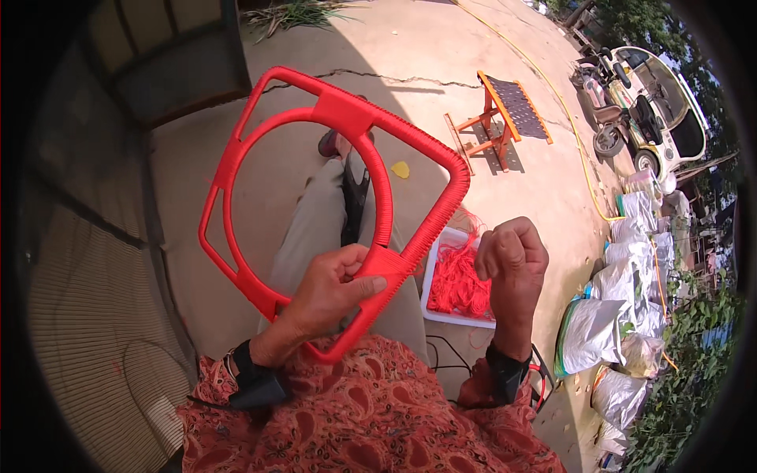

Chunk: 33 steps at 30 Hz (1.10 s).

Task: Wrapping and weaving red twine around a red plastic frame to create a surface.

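Observation:
A red frame (344, 113), a round ring inside a larger angular outline, is tilted above my lap. Ribbed red wrapping covers much of it. My left hand (327, 293) grips its lower right joint, thumb on top. To the right of the frame, my right hand (514, 256) is raised with its fingers curled in; whatever they may hold is hidden. Just behind that hand, tangled red strands (456, 284) fill a white plastic tub (460, 319), and a few thin ones rise beside my fingers.
An orange folding stool (505, 110) with a dark woven seat stands ahead. White sacks (591, 335) line the right side, below a parked three-wheeler (658, 102). A yellow hose (564, 98) crosses the concrete. Corrugated panelling (95, 315) is at my left; dark cables (449, 351) lie by the tub.

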Available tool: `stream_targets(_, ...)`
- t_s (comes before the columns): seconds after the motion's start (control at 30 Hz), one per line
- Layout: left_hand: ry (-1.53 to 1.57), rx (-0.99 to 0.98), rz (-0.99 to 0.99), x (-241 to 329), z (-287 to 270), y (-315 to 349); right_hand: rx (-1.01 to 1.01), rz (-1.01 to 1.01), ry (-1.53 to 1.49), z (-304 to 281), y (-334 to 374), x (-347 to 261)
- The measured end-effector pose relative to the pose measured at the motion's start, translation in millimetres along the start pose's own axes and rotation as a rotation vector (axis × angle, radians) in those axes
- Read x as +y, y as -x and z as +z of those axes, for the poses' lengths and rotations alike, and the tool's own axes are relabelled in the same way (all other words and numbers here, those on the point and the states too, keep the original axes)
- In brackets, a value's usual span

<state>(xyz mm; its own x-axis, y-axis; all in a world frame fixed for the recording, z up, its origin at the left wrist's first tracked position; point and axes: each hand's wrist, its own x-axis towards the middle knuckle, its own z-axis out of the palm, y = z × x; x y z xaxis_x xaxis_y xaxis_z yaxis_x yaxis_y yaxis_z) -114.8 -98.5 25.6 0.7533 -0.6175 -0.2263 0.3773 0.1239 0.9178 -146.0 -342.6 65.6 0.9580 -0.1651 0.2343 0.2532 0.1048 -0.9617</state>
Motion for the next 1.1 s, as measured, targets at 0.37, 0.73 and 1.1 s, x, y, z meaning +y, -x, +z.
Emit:
stream_targets(0.37,0.107,0.298,0.046,-12,7,12,-0.728,-0.102,-0.938,112,58,-87)
stream_targets(0.73,0.13,0.318,0.049,-23,11,14,-0.491,0.016,-1.257,139,83,-90)
stream_targets(1.1,0.181,0.306,0.054,-27,14,15,0.055,0.39,-1.562,143,106,-92)
